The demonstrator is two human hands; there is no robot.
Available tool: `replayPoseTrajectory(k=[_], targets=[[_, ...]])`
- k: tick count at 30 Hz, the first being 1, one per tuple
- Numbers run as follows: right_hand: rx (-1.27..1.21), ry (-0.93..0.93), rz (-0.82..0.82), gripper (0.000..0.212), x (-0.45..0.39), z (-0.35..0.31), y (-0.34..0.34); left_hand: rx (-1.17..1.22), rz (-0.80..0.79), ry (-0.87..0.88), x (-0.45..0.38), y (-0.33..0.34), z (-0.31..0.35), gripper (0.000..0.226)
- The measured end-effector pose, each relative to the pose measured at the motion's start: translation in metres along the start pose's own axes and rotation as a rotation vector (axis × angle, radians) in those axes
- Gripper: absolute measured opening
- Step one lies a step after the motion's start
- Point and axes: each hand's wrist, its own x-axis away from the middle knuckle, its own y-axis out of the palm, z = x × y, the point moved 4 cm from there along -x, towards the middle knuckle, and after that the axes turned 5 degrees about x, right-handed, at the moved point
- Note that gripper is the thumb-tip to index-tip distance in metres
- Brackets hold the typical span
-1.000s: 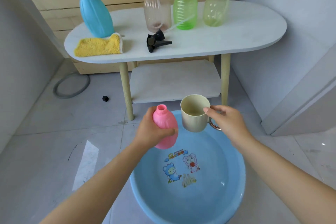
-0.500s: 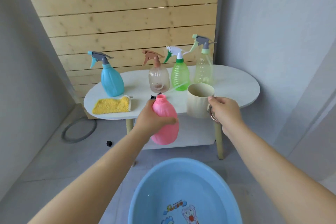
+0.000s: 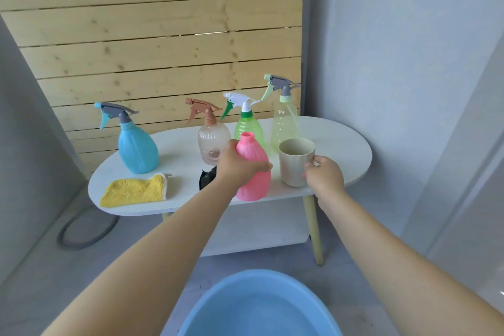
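A pink bottle (image 3: 253,172) without a cap stands upright at the front edge of the white oval table (image 3: 343,144). My left hand (image 3: 234,165) grips its left side, thumb across the front. Just to its right a beige cup (image 3: 295,162) sits on the table, and my right hand (image 3: 324,176) holds it by the handle. A black spray head (image 3: 206,179) lies on the table, mostly hidden behind my left wrist.
Behind stand a blue spray bottle (image 3: 137,148), a clear brown-topped one (image 3: 212,143), a green one (image 3: 248,124) and a pale yellow one (image 3: 283,125). A yellow cloth (image 3: 133,191) lies at the front left. A blue basin (image 3: 256,305) sits on the floor below, a grey hose ring (image 3: 87,232) at left.
Both hands have risen from over the basin to the table. The pink bottle and the cup now rest on the tabletop, still held. My view has tilted upward.
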Motion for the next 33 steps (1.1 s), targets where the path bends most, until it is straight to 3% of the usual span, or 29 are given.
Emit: replayPoseTrajectory(k=[8, 10, 12, 14, 16, 19, 22, 27, 30, 33], targets=[[0.144, -0.098, -0.004, 0.024, -0.013, 0.009, 0.014, -0.068, 0.025, 0.033, -0.020, 0.020, -0.004, 0.077], [0.243, -0.136, 0.056, 0.020, -0.013, 0.008, 0.014, -0.054, 0.028, 0.031, -0.024, 0.020, -0.006, 0.077], [0.320, -0.233, 0.179, 0.030, -0.004, 0.000, 0.010, -0.047, 0.010, 0.030, -0.028, 0.019, -0.009, 0.078], [0.229, -0.428, 0.262, 0.039, 0.012, -0.014, 0.008, -0.025, -0.018, 0.037, -0.031, 0.018, -0.013, 0.082], [0.121, -0.548, 0.186, 0.037, 0.026, -0.027, 0.015, 0.009, -0.058, 0.043, -0.035, 0.015, -0.015, 0.088], [0.127, -0.546, 0.032, 0.045, 0.030, -0.036, 0.034, 0.002, -0.188, -0.027, -0.038, 0.003, -0.021, 0.097], [0.153, -0.583, -0.060, 0.056, 0.027, -0.046, 0.046, -0.118, -0.333, -0.073, -0.041, -0.017, -0.031, 0.105], [0.148, -0.575, -0.144, 0.064, 0.016, -0.052, 0.063, -0.575, -0.127, 0.074, -0.052, -0.047, -0.045, 0.062], [0.154, -0.553, -0.144, 0.067, 0.013, -0.051, 0.074, -0.808, -0.178, 0.010, -0.051, -0.049, -0.058, 0.059], [0.130, -0.549, -0.125, 0.068, 0.012, -0.049, 0.075, -0.792, -0.164, 0.030, -0.051, -0.047, -0.067, 0.059]])
